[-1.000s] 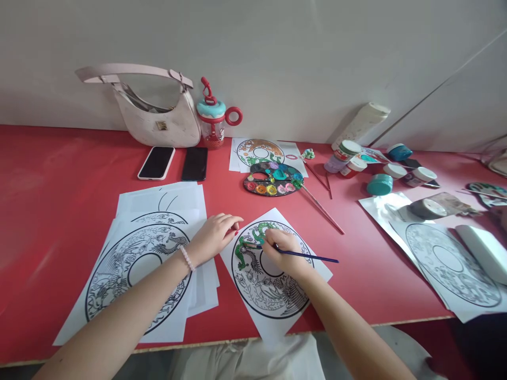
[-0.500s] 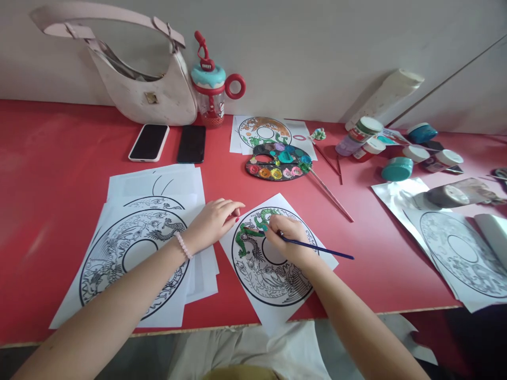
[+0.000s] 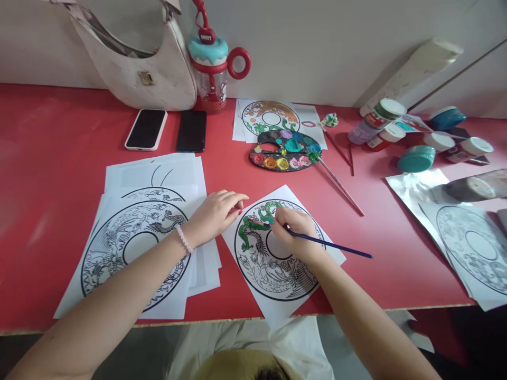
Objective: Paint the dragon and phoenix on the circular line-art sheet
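Shifted slightly rightward, the right hand [image 3: 295,231] pinches a slim dark-blue paintbrush [image 3: 336,246], seemingly advancing the green dragon [image 3: 247,232] on a round-patterned white paper sheet [image 3: 273,274] atop the red worktop [image 3: 400,277], the left hand [image 3: 216,212] loosely open and empty.

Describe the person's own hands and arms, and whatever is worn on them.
Both forearms show no sleeves, and the hands no gloves. The left hand has a bracelet of pale pink beads around its wrist and a red nail. The right hand shows a teal nail; its wrist is bare.
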Demonstrator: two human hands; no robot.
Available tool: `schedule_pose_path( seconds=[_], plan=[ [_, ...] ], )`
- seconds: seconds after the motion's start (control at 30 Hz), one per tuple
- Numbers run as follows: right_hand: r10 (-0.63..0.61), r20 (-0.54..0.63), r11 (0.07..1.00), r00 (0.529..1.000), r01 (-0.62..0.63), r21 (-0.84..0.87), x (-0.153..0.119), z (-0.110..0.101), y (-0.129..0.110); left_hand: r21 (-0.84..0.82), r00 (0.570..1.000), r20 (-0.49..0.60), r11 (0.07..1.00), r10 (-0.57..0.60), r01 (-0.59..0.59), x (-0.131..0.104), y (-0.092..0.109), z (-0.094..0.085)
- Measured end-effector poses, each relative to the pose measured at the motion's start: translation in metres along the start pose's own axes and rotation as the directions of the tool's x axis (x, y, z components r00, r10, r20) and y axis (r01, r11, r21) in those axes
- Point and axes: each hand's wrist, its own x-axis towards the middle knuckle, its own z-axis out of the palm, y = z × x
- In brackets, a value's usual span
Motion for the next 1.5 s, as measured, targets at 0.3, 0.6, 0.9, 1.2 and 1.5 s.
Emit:
schedule_pose_path(
  seconds=[0.3,0.6,0.9,1.2,1.5],
  plan=[
    [0.000,-0.032,0.999,0.999,-0.001,-0.032,0.0004,0.0017,0.0021,0.018,1.000,-0.006,1.000,-0.002,0.002,0.0012,0.0017,-0.0011],
    [-0.024,-0.026,0.999,0.999,0.023,-0.049,0.0001,0.0014,0.0014,0.019,1.000,-0.004,1.000,-0.007,0.008,0.0012,0.0037,-0.0022],
    [-0.082,-0.066,0.996,0.994,0.079,-0.043,0.0008,0.0017,-0.0007,0.012,1.000,-0.005,1.000,-0.002,0.002,0.0007,0.0040,-0.0034],
    [-0.096,-0.124,0.993,0.988,0.086,-0.087,0.0011,0.0015,0.0012,0.012,1.000,0.006,1.000,-0.005,0.005,0.0014,0.0048,-0.0037],
    [-0.114,-0.108,0.988,0.988,0.101,-0.114,0.0017,0.0031,0.0005,0.016,1.000,-0.003,1.000,-0.001,0.001,0.0015,0.0036,-0.0023]
  ],
)
